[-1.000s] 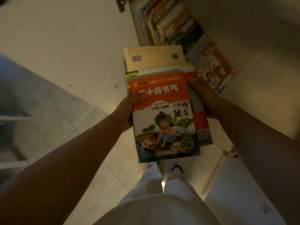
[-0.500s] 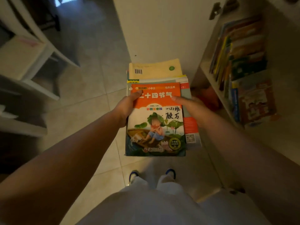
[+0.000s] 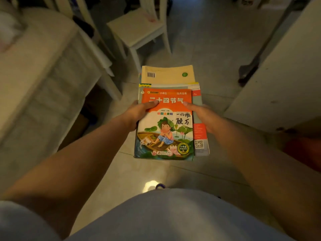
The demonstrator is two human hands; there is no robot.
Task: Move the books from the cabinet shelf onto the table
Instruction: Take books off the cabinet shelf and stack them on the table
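Note:
A stack of books (image 3: pixel 169 129) hangs flat in the air in front of me, over the tiled floor. Its top book has an orange cover with a child in a boat; a cream book with a barcode (image 3: pixel 167 74) sticks out at the far end. My left hand (image 3: pixel 139 113) grips the stack's left edge, thumb on the orange cover. My right hand (image 3: pixel 202 117) grips the right edge, thumb on top. The table (image 3: pixel 34 70), pale and blurred, stretches along the left. The cabinet shelf is out of view.
A white chair (image 3: pixel 137 30) stands on the floor ahead, beyond the stack. An open white cabinet door (image 3: pixel 281 80) fills the right side. A dark long-handled object (image 3: pixel 250 70) leans near it. My light trousers fill the bottom.
The view has swung left, away from the shelf of books, which is now out of sight. The table and chair have come into view. Both hands keep their grip on the stack.

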